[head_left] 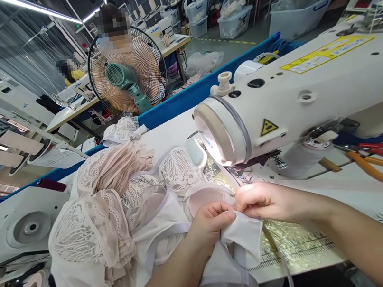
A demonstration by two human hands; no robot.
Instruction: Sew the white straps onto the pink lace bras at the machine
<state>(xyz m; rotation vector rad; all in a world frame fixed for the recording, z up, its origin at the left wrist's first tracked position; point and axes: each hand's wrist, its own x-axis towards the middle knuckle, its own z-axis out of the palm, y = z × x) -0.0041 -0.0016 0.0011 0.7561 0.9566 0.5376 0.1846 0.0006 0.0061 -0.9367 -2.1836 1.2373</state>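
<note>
Both of my hands pinch the white fabric of a bra (247,238) just in front of the sewing machine (279,101). My left hand (210,222) has thumb and fingers closed on the fabric edge. Close beside it, my right hand (259,200) grips the same edge with curled fingers. A narrow white strap (287,268) hangs in a loop below the hands. Pale lace bra cups (181,169) lie behind the left hand, and the machine's lamp lights the spot beyond the fingers. The needle area is hidden behind the machine head.
A heap of lace bras (88,226) covers the table's left side. Orange-handled scissors (378,168) lie at right, under the machine arm. A second sewing machine (20,226) stands at left. Beyond the blue cloth edge (204,86) are a large fan (126,71) and a seated person.
</note>
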